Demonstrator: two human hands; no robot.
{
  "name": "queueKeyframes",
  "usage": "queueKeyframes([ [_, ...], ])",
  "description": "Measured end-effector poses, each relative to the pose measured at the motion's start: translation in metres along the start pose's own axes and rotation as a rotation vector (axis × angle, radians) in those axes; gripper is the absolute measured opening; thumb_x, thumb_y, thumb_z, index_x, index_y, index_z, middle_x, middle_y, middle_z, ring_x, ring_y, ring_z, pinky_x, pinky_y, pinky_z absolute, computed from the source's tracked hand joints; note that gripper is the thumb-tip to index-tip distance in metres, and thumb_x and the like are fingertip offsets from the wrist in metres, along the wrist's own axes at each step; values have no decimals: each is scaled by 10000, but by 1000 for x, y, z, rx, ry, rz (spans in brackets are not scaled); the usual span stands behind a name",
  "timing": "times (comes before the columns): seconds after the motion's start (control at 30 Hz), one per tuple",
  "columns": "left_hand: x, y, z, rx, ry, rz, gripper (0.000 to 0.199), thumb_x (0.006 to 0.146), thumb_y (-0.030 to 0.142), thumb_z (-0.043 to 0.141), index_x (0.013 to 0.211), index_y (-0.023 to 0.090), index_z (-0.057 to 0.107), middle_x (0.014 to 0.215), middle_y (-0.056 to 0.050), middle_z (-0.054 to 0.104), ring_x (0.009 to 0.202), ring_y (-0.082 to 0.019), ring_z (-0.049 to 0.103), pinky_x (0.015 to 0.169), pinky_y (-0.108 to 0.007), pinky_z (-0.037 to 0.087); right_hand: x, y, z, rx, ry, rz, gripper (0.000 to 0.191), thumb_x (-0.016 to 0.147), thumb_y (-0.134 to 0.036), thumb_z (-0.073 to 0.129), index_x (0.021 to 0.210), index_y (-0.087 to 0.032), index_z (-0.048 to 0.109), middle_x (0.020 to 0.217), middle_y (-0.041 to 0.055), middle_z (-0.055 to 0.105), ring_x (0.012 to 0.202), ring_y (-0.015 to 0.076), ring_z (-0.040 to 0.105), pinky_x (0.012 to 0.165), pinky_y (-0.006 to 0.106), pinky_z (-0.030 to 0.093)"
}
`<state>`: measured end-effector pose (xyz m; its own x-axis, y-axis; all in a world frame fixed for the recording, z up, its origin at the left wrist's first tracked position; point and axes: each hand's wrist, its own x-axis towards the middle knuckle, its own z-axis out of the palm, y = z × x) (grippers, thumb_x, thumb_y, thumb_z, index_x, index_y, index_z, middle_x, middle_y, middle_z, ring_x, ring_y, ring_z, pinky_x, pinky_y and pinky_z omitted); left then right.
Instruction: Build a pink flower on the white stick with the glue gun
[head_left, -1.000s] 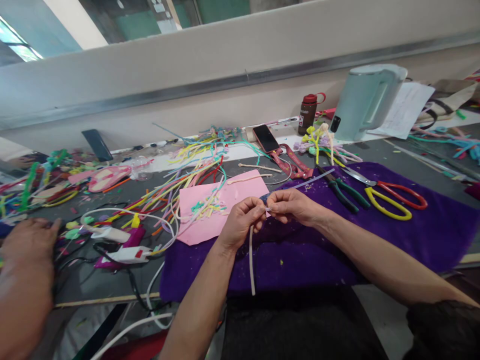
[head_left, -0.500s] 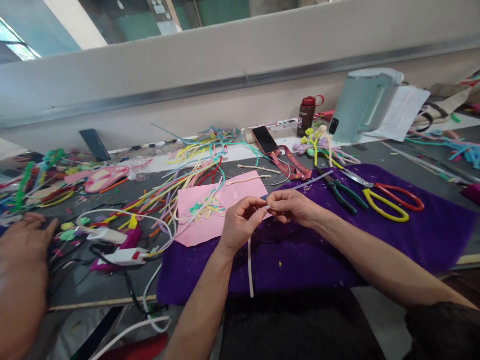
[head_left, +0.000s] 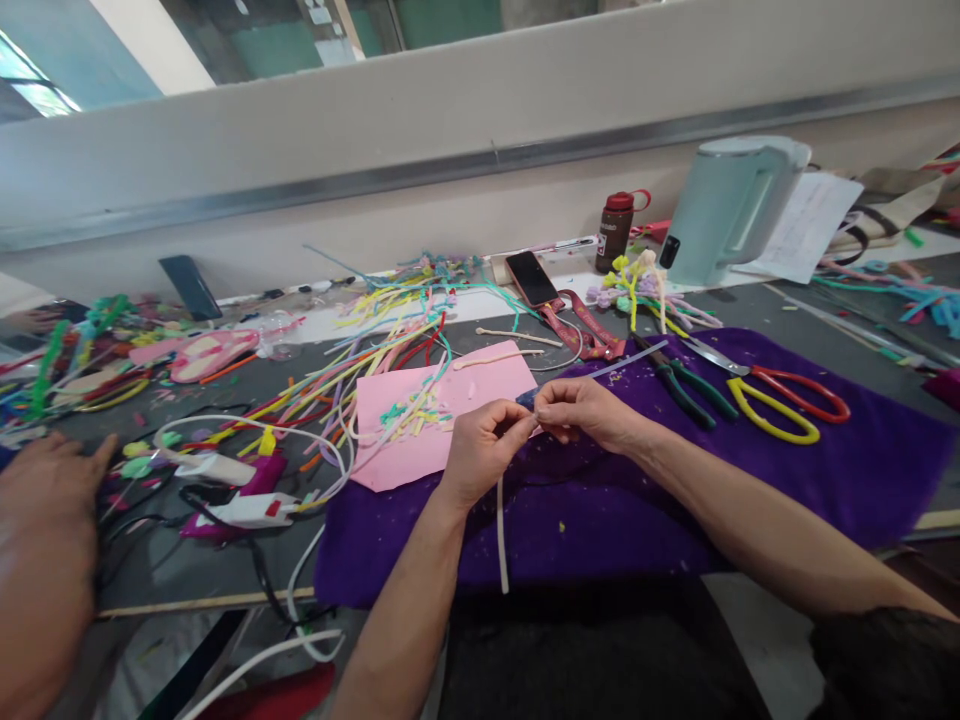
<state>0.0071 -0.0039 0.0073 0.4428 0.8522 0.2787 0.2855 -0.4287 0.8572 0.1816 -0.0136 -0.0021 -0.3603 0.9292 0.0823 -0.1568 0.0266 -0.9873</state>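
My left hand and my right hand meet fingertip to fingertip over the purple cloth. Both are closed in a pinch on a pale pipe cleaner, mostly hidden by the fingers. From under my left hand a cream pipe cleaner runs down across the cloth. A pale lavender pipe cleaner sticks out behind my right hand; whether it is the pinched one I cannot tell. Left of the hands lies pink paper with small cut pieces on it.
Green-handled pliers and scissors lie at the right. Behind stand a phone, a bottle and a pale kettle. Loose pipe cleaners and glue guns with cords spread leftward. Another person's hand is far left.
My fingertips have drawn slightly closer together, hiding more of the pale piece between them. The tools and the paper stay where they were.
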Motion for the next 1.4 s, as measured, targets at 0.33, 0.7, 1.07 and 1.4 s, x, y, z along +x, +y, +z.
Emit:
queueKeyframes([
  [0.33, -1, -3, -12, -48, 35, -91, 273, 758, 417, 519, 655, 172, 581, 569, 15, 570, 468, -92, 463, 491, -211, 356, -2, -1, -3, 171, -86, 15, 210, 689, -301, 651, 677, -122, 543, 513, -41, 509, 381, 38, 415, 361, 163, 255],
  [0.7, -17, -29, -16, 700, 35, -258, 386, 668, 566, 528, 550, 206, 603, 519, -11, 578, 515, -148, 505, 487, -243, 253, 0, -1, -1, 105, 129, 16, 204, 659, -307, 658, 669, -136, 546, 526, -37, 524, 385, 44, 437, 343, 156, 258],
  [1.07, -15, -36, -17, 131, 48, -322, 265, 680, 429, 586, 617, 172, 595, 488, 25, 549, 432, -95, 457, 443, -215, 296, -2, 2, 1, 71, 143, -8, 168, 671, -269, 649, 660, -138, 545, 516, -42, 511, 387, 42, 415, 365, 172, 245],
  [1.4, -17, -23, -32, -712, 104, -409, 225, 649, 326, 663, 712, 132, 567, 656, -7, 626, 378, -20, 424, 326, -137, 243, -6, 6, 20, -327, 73, -53, 128, 732, -260, 593, 703, -139, 567, 563, -37, 497, 447, 54, 437, 434, 184, 334],
])
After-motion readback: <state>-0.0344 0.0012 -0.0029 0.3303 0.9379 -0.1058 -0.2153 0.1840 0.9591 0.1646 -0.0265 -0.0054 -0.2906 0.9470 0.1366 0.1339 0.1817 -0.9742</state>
